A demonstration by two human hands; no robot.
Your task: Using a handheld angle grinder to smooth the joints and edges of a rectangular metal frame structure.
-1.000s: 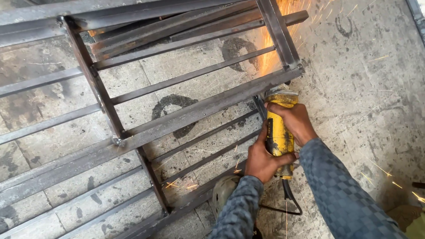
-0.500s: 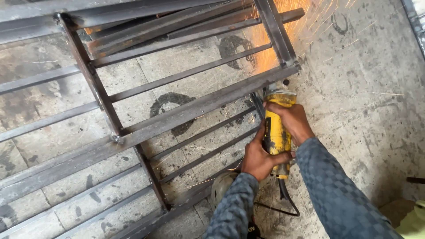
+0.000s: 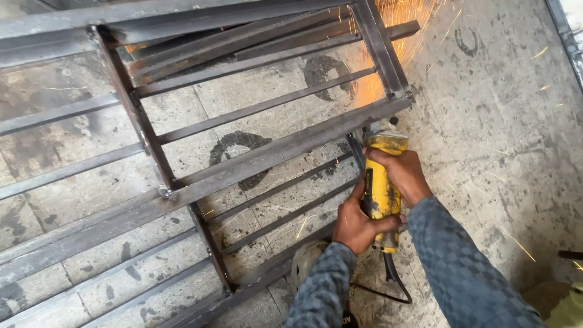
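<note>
Both hands clench one yellow angle grinder (image 3: 381, 189). The left hand (image 3: 357, 223) wraps the near end of its body, fingers curled fully around and thumb lying up the left side. The right hand (image 3: 401, 175) closes over the far end, just behind the head, with the knuckles turned to the right. Neither grip shows any slack. Both sleeves are a dark checked fabric and come in from the near edge.

The grinder points away from the person, its head tucked against the underside of a long flat bar of the steel grille (image 3: 200, 182), close to where that bar meets an upright at the right. The disc itself is hidden behind the bar, so it probably bears on the weld there, though the contact cannot be seen. Orange sparks (image 3: 388, 54) fan out to the far right, over the bars and the concrete floor (image 3: 498, 121). A black power cord (image 3: 388, 285) loops out of the grinder's near end across the floor.

Compared with half a second ago, the hands and tool hold nearly the same spot on the bar and the grip is unchanged. The spark plume now reaches further along the far bars, and more stray sparks streak over the floor on the right.
</note>
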